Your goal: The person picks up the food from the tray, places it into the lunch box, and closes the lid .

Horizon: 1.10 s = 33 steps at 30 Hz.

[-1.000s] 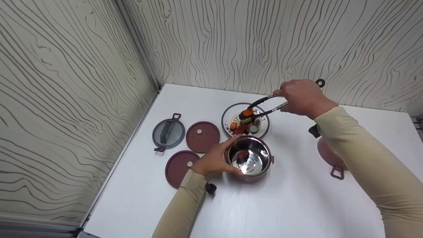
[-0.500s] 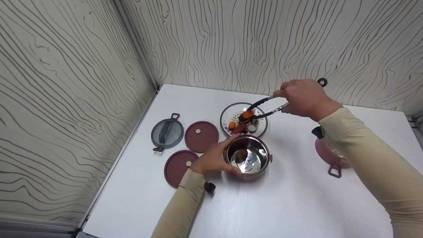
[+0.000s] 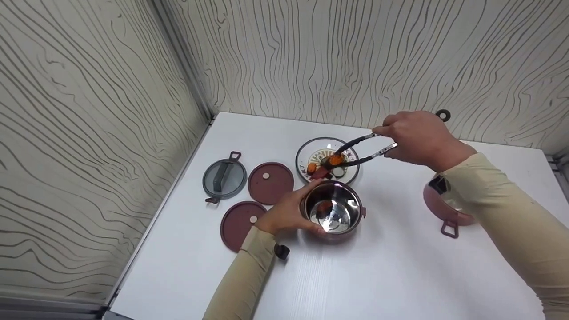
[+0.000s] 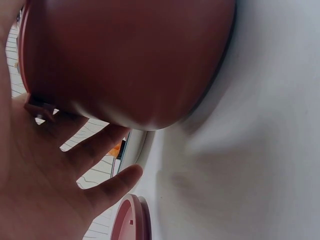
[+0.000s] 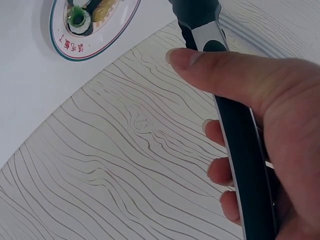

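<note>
My left hand (image 3: 289, 213) grips the side of a dark red pot (image 3: 338, 239) with a shiny steel inside, thumb at the near side and fingers round the far side. An orange and dark patch (image 3: 323, 207) shows at the bottom inside the pot. My right hand (image 3: 422, 135) holds black and silver tongs (image 3: 381, 152), whose handle (image 5: 242, 160) fills the palm in the right wrist view. Between the tong tips is an orange-topped piece of sushi (image 3: 336, 159), over a patterned round plate (image 3: 313, 147). Other sushi pieces, one with a green centre (image 5: 79, 19), lie on that plate.
Two dark red round lids (image 3: 274, 189) (image 3: 235, 226) lie left of the pot. Beyond them is a glass lid (image 3: 233, 178) with a dark handle. A pink pot (image 3: 435, 204) stands at right, partly behind my right forearm. Patterned walls border the table's back and left.
My right hand has moved right and slightly toward me, and the orange-topped sushi in the tongs has shifted the same way. The left hand stays on the pot.
</note>
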Available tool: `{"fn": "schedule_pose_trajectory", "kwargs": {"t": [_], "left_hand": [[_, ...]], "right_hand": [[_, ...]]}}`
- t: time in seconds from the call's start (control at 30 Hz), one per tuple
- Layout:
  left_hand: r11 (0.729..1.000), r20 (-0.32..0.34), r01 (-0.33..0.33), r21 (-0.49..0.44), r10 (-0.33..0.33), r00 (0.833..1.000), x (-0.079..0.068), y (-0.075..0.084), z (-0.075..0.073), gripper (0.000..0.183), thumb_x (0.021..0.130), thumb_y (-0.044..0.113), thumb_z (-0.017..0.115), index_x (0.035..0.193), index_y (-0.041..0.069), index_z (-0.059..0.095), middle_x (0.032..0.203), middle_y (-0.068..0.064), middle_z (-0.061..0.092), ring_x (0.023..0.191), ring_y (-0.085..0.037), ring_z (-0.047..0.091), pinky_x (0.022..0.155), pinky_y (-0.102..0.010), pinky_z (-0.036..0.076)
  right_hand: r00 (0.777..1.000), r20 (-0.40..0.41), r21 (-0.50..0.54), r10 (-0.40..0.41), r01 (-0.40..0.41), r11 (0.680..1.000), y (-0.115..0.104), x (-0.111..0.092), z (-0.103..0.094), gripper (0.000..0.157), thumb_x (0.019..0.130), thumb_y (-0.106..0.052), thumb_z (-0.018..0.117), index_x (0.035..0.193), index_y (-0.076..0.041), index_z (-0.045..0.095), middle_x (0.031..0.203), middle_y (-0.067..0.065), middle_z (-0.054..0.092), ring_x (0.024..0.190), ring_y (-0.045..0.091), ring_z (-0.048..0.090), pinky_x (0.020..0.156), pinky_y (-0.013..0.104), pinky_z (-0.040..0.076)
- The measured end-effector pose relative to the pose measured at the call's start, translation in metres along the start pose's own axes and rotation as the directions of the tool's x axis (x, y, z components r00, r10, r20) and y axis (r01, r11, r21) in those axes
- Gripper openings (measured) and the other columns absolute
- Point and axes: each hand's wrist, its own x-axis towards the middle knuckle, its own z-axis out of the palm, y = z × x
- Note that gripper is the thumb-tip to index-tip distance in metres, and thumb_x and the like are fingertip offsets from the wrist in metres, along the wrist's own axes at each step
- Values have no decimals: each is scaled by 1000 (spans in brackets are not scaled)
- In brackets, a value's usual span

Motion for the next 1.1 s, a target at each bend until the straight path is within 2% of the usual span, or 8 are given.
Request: {"fn": "schedule_pose_trajectory", "kwargs": {"t": [0.17, 0.37, 0.57, 0.7, 1.1], "left_hand": [[1000, -10, 9, 19, -9, 1000, -1, 0, 1, 136, 71, 29, 113, 183, 30, 36, 177, -6, 60, 163, -33, 59, 141, -57, 41], [1000, -5, 2, 4, -2, 1000, -1, 2, 0, 136, 71, 27, 113, 184, 26, 36, 178, -6, 60, 164, -32, 58, 142, -57, 40], [999, -8, 36, -17, -36, 999, -3, 3, 0, 137, 71, 29, 113, 183, 38, 35, 179, -5, 58, 165, -30, 56, 143, -56, 39], [998, -6, 51, -22, -52, 999, -3, 3, 1, 136, 71, 31, 113, 182, 42, 36, 179, -4, 59, 165, -28, 56, 142, -54, 40], [998, -1, 53, -30, -53, 999, -3, 1, 1, 135, 72, 33, 112, 183, 38, 36, 181, -5, 56, 167, -26, 54, 143, -52, 39]], "right_hand": [[1000, -17, -3, -14, 14, 1000, 0, -8, 1, 57, 80, -14, 100, 135, -10, 86, 111, 14, 85, 98, 38, 82, 74, 58, 68], [998, -47, 1, -36, 36, 999, -3, -15, -6, 58, 81, -17, 101, 136, -9, 85, 112, 15, 85, 99, 38, 83, 76, 58, 70], [997, -42, -26, -62, 61, 998, -8, -19, -9, 60, 80, -17, 103, 136, -8, 85, 112, 15, 84, 104, 38, 84, 78, 58, 70], [996, -35, -40, -77, 75, 996, -11, -20, -10, 60, 79, -17, 103, 135, -7, 85, 111, 14, 84, 105, 38, 84, 79, 57, 71], [991, -60, -38, -118, 115, 993, -15, -27, -10, 57, 79, -16, 102, 134, -10, 86, 112, 12, 84, 105, 36, 83, 75, 55, 70]]}}
